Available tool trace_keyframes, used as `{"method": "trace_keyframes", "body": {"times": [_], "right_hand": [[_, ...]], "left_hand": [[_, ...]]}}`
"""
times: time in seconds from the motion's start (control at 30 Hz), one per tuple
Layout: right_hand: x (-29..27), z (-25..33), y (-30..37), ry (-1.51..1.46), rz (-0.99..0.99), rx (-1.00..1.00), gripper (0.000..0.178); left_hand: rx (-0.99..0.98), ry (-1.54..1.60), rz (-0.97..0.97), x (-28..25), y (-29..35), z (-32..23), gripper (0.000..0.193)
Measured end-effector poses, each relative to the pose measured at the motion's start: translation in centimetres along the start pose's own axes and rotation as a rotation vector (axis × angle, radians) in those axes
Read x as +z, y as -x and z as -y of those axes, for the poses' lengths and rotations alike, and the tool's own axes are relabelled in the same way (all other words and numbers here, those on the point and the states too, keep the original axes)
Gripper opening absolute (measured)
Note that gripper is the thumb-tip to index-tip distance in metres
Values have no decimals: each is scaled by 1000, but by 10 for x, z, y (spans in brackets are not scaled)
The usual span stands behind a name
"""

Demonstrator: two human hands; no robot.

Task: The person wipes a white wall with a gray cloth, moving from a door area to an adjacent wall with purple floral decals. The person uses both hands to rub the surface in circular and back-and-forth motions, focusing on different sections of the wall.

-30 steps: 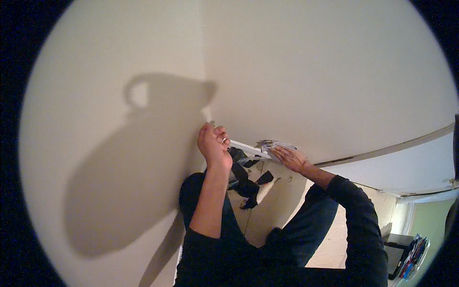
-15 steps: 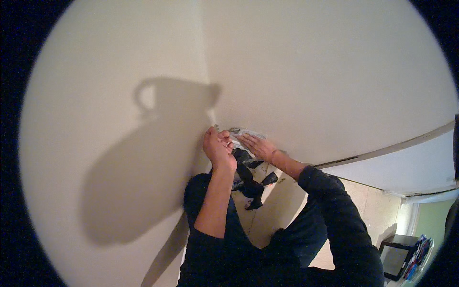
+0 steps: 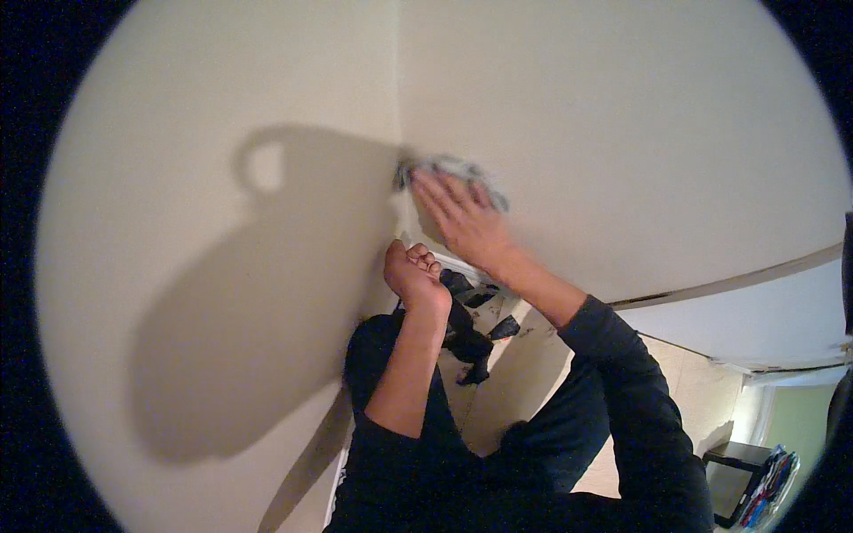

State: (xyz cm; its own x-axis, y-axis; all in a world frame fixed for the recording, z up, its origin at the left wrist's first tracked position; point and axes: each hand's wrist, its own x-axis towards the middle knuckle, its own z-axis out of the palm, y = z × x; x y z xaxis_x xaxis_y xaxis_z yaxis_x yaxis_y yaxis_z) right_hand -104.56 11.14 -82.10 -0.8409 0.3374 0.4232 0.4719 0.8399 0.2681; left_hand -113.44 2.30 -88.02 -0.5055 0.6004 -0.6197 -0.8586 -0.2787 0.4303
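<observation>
Head view: nearest, the left hand (image 3: pixel 416 277) is curled in a fist around a white strip (image 3: pixel 462 266) (only partly visible). Farther up, the right hand (image 3: pixel 462 218), fingers spread, presses a grey cloth (image 3: pixel 444 167) flat against the cream wall (image 3: pixel 622 133) by the corner.

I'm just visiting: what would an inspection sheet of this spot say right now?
Surface: cream wall, meeting another at a corner; big shadow on the left wall.
Job's things: grey cloth pressed flat near the corner.
Clutter: dark items below the hands, unclear.
Grips: right hand spread over the cloth; left hand fisted by the corner, on something pale and unclear.
Cables: nothing seen.
Surroundings: white trim, black box low right.
</observation>
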Motion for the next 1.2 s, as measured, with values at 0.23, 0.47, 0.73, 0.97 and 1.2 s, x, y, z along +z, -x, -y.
{"method": "trace_keyframes", "body": {"times": [0.23,0.47,0.73,0.97,1.2], "right_hand": [[177,46,81,123,305,-259,68],[237,70,100,-552,553,-2,70],[222,7,204,-144,528,-249,67],[155,-89,390,-82,521,-204,58],[91,-115,451,-447,572,236,56]], "left_hand": [[72,-32,-51,3,8,-4,23],[149,-86,-92,-14,8,-15,24],[-4,-107,9,-5,8,-4,24],[-238,-161,204,-1,-10,33,17],[-426,-457,254,7,9,91,15]]}}
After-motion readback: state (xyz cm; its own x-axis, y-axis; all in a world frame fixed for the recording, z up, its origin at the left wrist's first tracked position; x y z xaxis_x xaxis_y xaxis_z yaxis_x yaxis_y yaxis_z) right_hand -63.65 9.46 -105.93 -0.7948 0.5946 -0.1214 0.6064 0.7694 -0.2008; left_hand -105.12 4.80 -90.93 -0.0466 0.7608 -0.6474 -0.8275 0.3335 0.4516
